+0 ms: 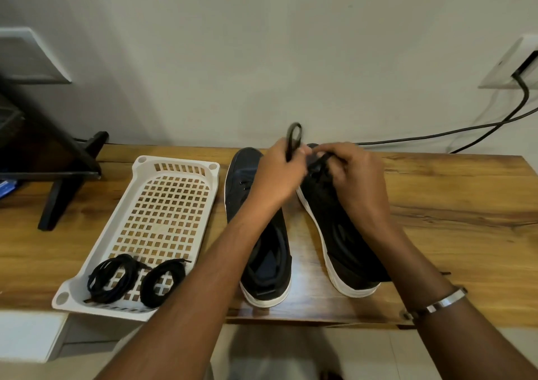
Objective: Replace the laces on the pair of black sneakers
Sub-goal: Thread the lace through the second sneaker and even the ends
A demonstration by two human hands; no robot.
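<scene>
Head view puts me looking down on a wooden table (436, 205) pushed against a pale wall, with the pair of black sneakers side by side, toes toward the wall. My left hand (276, 176) is curled around a loop of black lace (294, 138) and holds it up above the toe end, which I take to be slack drawn clear of the eyelets. My right hand (352, 176) is bent over the forward eyelets of the right sneaker (343, 234), fingertips pinching at the lacing there; exactly which strand they have I cannot tell, since dark lace on dark fabric runs together. That shoe is tipped slightly onto its outer edge, white sole showing, probably so the eyelet row faces me.

Left sneaker (262, 248) sits flat under my left forearm, and I see bare eyelets near its toe, so I judge it to be unlaced, though the arm hides much of it. To the left, just beside that shoe, a white perforated plastic tray (163, 205) holds two coiled black shoelaces (136, 280) at its near end, within easy reach. Whether those are the fresh pair or the old ones I cannot tell. A silver bracelet (445, 301) circles my right wrist.
</scene>
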